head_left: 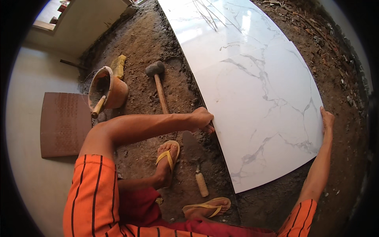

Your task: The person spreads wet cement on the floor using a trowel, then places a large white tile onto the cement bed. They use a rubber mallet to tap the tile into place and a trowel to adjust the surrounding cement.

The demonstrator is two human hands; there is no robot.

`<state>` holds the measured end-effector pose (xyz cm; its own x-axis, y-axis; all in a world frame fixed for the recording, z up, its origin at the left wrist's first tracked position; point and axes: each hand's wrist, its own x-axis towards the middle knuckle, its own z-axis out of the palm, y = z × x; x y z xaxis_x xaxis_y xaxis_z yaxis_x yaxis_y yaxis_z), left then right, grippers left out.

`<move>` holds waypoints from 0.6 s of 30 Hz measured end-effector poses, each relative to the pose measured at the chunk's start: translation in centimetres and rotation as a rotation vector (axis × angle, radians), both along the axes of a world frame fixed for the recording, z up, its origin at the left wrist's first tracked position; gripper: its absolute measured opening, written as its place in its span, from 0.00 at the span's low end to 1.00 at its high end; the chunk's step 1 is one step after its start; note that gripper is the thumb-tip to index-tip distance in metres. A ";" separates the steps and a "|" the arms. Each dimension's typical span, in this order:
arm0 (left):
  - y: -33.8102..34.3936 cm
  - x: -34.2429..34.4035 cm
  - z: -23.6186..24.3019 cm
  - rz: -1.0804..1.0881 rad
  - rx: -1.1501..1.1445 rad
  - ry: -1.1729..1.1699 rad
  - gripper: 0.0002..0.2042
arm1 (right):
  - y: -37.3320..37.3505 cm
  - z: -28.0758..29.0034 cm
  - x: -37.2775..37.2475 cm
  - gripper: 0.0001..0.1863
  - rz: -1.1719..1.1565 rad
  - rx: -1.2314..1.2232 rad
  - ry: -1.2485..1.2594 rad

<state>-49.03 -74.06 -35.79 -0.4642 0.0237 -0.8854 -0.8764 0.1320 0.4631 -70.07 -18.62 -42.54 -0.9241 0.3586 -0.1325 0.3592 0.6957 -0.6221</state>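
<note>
A large white floor tile [272,118] with grey marble veins lies in front of me, its near end above dark soil. My left hand [202,119] is closed at the tile's left edge, fingers curled against it. At the opposite edge my right hand [327,119] grips the tile, with part of the fingers hidden. Beyond it, another white surface of the same pattern [197,43] continues away. Below my left hand, a pointed trowel [201,183] with a pale wooden handle rests on the soil between my sandalled feet.
A rubber mallet [155,69] lies on the soil to the left. Beside it stands a dirty orange bucket [119,94] holding a wooden-handled tool [98,106]. A brown tile [65,130] leans on the left wall. Thin wires [209,17] lie on the far white surface; rubble [312,27] lines the right.
</note>
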 end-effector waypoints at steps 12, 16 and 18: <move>-1.1 -0.3 0.6 -0.095 -0.047 -0.024 0.16 | -0.3 -0.7 -0.7 0.29 0.050 0.215 -0.054; -0.2 -1.3 -1.7 -0.111 0.012 -0.008 0.16 | 6.3 -1.4 -3.3 0.37 0.082 0.303 -0.143; -0.7 -0.9 -1.4 -0.149 -0.066 -0.081 0.16 | 2.7 -1.9 -3.1 0.38 0.162 0.341 -0.161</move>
